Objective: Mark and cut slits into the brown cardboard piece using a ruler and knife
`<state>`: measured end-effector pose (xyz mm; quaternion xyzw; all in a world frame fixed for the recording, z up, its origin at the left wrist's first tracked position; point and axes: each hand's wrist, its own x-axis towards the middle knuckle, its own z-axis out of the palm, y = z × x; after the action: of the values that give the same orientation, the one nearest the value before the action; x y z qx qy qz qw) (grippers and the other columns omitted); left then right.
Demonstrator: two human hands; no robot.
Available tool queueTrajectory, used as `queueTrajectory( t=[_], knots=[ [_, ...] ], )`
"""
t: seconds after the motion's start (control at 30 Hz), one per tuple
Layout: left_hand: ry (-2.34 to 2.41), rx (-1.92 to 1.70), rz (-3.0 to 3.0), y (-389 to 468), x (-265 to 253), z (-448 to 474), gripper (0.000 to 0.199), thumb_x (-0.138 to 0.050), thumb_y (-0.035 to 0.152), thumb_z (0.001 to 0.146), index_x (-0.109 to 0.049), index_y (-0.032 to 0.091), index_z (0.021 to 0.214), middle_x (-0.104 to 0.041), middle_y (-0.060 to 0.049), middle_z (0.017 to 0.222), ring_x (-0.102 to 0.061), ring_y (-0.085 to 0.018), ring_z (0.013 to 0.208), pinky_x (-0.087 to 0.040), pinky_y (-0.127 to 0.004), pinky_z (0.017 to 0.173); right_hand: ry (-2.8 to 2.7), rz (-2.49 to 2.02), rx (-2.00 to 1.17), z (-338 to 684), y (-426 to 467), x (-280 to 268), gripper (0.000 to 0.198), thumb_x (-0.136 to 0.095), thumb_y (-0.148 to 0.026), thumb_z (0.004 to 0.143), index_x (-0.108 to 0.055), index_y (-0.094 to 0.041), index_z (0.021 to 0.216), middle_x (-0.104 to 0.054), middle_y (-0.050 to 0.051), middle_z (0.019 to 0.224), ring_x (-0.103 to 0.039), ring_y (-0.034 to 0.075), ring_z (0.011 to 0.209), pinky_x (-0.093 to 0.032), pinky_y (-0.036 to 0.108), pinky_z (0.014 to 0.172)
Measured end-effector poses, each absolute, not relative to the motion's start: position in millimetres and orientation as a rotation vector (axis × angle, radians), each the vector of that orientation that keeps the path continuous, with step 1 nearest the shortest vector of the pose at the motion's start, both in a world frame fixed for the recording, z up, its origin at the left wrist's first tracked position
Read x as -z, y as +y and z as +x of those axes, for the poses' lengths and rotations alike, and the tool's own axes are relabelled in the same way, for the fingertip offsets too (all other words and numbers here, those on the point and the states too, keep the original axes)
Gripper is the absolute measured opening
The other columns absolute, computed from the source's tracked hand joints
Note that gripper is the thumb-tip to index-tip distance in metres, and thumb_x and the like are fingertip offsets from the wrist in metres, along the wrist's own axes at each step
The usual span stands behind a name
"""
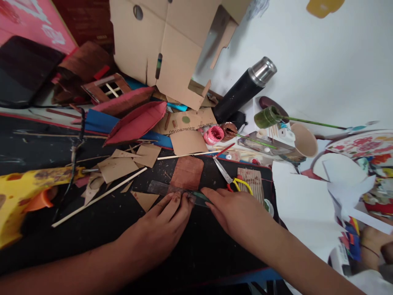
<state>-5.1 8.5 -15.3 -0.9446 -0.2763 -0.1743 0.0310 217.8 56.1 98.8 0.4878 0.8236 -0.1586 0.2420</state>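
Observation:
A brown-painted piece of cardboard (188, 172) lies on the black table, with a clear ruler (158, 187) across its lower edge. My left hand (164, 223) presses the ruler down, its bent fingertips held close together. From the right, my right hand (236, 207) closes around a slim green tool (199, 195) lying along the ruler by the left fingertips. Most of that tool is hidden, so its kind is unclear. Just above the right hand rest scissors (225, 174) with yellow-and-red handles, beside a corrugated cardboard piece (250, 182).
At the left is a yellow glue gun (37, 188) with its cable. Cardboard scraps (119, 168) and a wooden stick (98, 198) lie nearby. Behind stand a red paper boat (138, 121), a large cardboard sheet (166, 45), paint jars (214, 134) and a black thermos (242, 92).

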Motion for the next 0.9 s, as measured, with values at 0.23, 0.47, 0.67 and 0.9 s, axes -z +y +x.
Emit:
queueTrajectory(
  t=[0.23,0.47,0.67,0.9],
  knots=[
    [-0.853,0.548,-2.913,9.3,15.2,-5.0,0.053,-0.036,0.016,0.097,-0.063,0.003,0.141,-0.065,-0.016,0.140,-0.062,-0.032,0.126,-0.044,-0.048,0.112,2.280,1.309,0.386,216.5,56.7,-97.0,0.026,-0.058,-0.020,0.103,-0.066,-0.022,0.128,-0.077,0.004,0.087,-0.074,0.023,0.067,-0.026,0.032,0.053],
    [-0.862,0.580,-2.912,10.9,13.5,-3.5,0.052,-0.036,0.015,0.097,-0.064,0.003,0.139,-0.065,-0.017,0.139,-0.061,-0.033,0.125,-0.042,-0.048,0.112,2.275,1.351,0.407,220.1,54.2,-95.3,0.027,-0.055,-0.022,0.105,-0.065,-0.024,0.131,-0.078,0.004,0.090,-0.076,0.024,0.070,-0.030,0.032,0.055],
    [-0.869,0.583,-2.891,9.9,12.8,-4.8,0.051,-0.037,0.017,0.097,-0.066,0.005,0.138,-0.066,-0.015,0.138,-0.061,-0.031,0.125,-0.042,-0.046,0.111,2.262,1.357,0.418,220.8,53.4,-95.2,0.029,-0.054,-0.022,0.105,-0.064,-0.025,0.132,-0.079,0.005,0.093,-0.077,0.024,0.074,-0.038,0.030,0.058],
    [-0.880,0.561,-2.878,10.1,14.1,-4.0,0.050,-0.043,0.019,0.095,-0.067,0.007,0.138,-0.065,-0.014,0.140,-0.060,-0.030,0.126,-0.043,-0.045,0.112,2.301,1.397,0.436,224.9,48.9,-89.6,0.032,-0.052,-0.022,0.105,-0.064,-0.024,0.135,-0.080,0.007,0.097,-0.077,0.024,0.074,-0.043,0.031,0.059]
  ],
)
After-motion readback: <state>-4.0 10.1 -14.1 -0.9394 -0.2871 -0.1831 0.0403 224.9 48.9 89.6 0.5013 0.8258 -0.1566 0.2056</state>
